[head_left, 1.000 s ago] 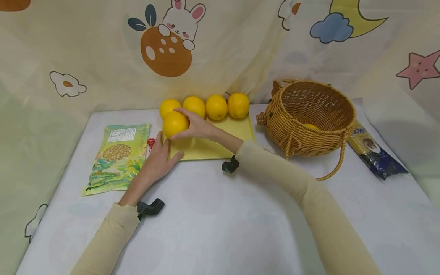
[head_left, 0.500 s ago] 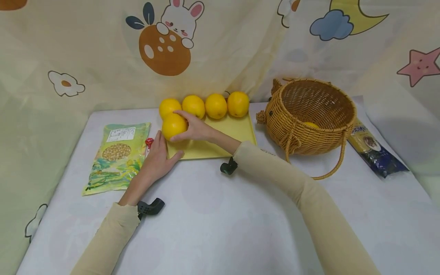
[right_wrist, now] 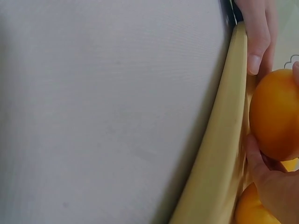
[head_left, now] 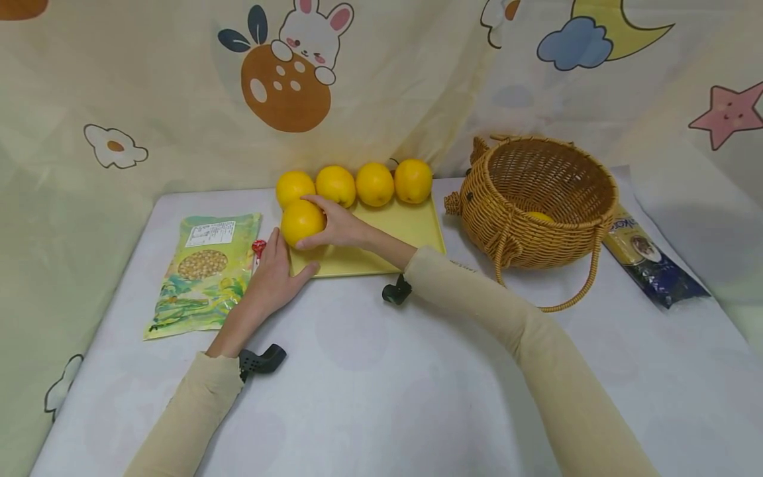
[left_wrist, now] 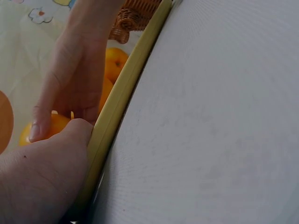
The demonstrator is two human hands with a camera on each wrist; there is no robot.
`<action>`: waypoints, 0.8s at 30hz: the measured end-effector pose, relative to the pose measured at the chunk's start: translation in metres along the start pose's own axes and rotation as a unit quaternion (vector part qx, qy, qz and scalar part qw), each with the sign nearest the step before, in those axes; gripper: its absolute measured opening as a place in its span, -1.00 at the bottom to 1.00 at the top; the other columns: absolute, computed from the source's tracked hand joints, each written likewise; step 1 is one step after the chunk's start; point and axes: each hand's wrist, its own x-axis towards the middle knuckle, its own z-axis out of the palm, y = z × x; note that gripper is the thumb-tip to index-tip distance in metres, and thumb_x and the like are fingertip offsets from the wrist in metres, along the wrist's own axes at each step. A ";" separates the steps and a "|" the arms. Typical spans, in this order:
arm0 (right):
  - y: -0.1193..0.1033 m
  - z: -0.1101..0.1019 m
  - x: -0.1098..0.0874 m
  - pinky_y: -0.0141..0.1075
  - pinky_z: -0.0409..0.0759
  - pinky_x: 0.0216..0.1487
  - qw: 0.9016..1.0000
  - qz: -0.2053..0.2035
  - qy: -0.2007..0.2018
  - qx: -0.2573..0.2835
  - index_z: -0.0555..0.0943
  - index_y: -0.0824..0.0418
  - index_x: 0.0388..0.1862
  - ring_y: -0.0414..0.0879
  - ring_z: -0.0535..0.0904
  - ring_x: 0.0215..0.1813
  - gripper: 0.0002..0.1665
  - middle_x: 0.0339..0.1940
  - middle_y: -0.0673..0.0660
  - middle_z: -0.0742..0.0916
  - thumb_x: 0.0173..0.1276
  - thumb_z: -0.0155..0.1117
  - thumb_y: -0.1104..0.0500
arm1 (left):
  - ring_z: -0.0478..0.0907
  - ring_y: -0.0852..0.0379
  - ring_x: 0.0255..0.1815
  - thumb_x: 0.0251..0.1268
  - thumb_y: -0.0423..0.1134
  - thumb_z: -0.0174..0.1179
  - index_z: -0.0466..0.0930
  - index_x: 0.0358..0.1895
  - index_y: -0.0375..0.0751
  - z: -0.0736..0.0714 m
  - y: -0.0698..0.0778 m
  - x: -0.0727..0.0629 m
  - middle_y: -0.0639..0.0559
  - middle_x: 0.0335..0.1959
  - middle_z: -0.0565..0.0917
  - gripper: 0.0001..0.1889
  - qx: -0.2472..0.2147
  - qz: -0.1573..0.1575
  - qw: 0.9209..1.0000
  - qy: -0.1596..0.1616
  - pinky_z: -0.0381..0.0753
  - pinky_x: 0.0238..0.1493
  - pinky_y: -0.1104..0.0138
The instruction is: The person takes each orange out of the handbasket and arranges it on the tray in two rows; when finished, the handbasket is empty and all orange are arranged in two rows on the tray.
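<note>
In the head view, the right hand (head_left: 334, 224) holds a round yellow-orange fruit (head_left: 302, 224) between thumb and fingers, above the left part of a yellow tray (head_left: 381, 248). In the right wrist view, this fruit (right_wrist: 275, 114) looks smooth, with a thumb under it. Whether it touches the tray floor is hard to tell. My left hand (head_left: 275, 271) rests at the tray's front left corner, fingers straight along the left side and thumb over the front rim. Behind the held fruit, several similar fruits (head_left: 374, 185) stand in a row along the tray's back.
A wicker basket (head_left: 485, 232) with a yellow thing (head_left: 539, 217) inside stands right of the tray, its handle hanging forward. A blue and gold packet (head_left: 650, 268) lies beyond it. To the left lie a green bag (head_left: 203, 278) and a small red-topped item (head_left: 259, 247).
The right hand has lowered the fruit slightly toward the tray and the front. The left hand stays at the tray corner. The view has shifted a little.
</note>
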 end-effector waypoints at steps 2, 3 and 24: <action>0.000 0.000 0.000 -0.16 0.34 0.43 1.000 0.000 -0.001 0.000 0.12 0.11 0.52 -0.07 0.38 0.31 0.14 0.43 0.10 0.39 0.06 0.53 -0.08 | -0.34 -0.27 0.61 0.31 0.35 -0.06 -0.50 0.53 -0.31 0.000 0.000 0.000 -0.27 0.59 -0.41 0.11 0.000 -0.002 1.000 -0.001 -0.13 0.52 -0.20; 0.001 0.000 0.000 -0.16 0.34 0.43 1.000 0.000 -0.001 0.000 0.12 0.11 0.52 -0.07 0.38 0.31 0.14 0.44 0.11 0.38 0.06 0.53 -0.08 | -0.34 -0.26 0.61 0.31 0.35 -0.06 -0.50 0.53 -0.31 0.000 0.001 0.000 -0.27 0.59 -0.41 0.11 0.000 -0.003 1.000 -0.002 -0.13 0.52 -0.20; 0.003 0.007 -0.004 -0.13 0.29 0.47 1.000 -0.024 0.008 0.015 0.08 0.04 0.53 -0.04 0.32 0.38 0.09 0.48 0.13 0.33 0.13 0.49 -0.03 | -0.31 -0.30 0.60 0.29 0.32 -0.01 -0.49 0.51 -0.40 -0.001 0.002 -0.001 -0.28 0.58 -0.44 0.14 -0.002 -0.022 1.000 0.004 -0.10 0.52 -0.18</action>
